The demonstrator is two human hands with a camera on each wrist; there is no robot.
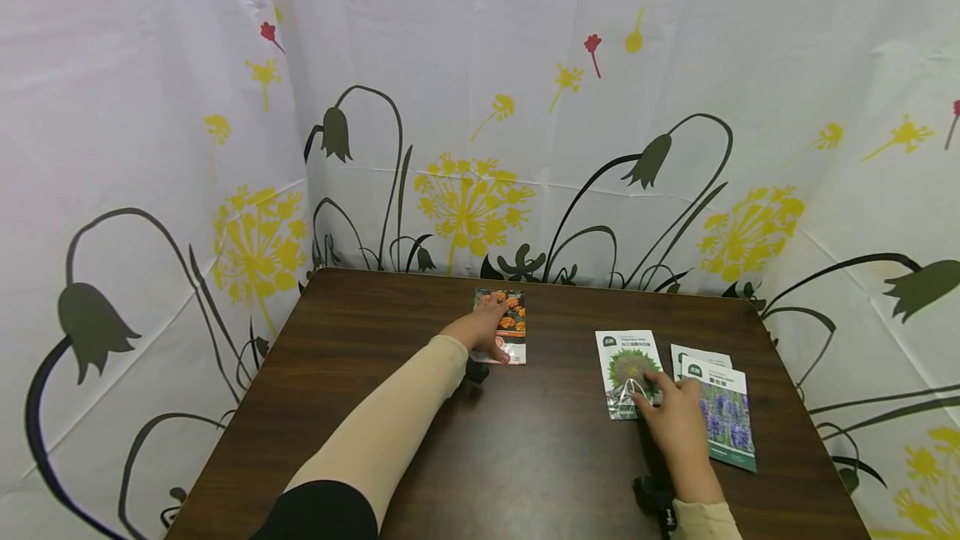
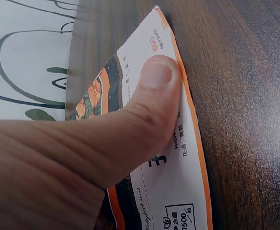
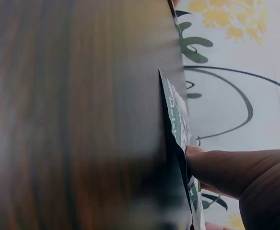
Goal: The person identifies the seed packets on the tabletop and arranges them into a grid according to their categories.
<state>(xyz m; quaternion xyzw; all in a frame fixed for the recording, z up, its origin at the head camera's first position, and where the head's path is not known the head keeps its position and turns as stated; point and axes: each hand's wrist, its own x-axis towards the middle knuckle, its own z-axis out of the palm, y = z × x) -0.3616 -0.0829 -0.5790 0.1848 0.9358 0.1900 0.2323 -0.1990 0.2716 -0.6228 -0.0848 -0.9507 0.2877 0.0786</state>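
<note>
At the back middle of the table lies a seed packet with orange flowers [image 1: 513, 315]. My left hand [image 1: 477, 330] rests on it with fingers spread; up close in the left wrist view, the thumb [image 2: 157, 91] presses on the packet's white end [image 2: 197, 184]. Farther right is a white seed packet with a green spiky flower head [image 1: 621, 354]. My right hand [image 1: 677, 419] pinches this packet at its lower right part, and in the right wrist view the packet [image 3: 175, 115] stands tilted, seen nearly edge-on, with the thumb [image 3: 216, 165] against it.
A seed packet with purple flowers [image 1: 726, 419] lies just right of my right hand, overlapping another white packet [image 1: 705, 353] behind it. The dark wooden table [image 1: 360, 340] ends at the back against a flower-printed white curtain [image 1: 465, 65].
</note>
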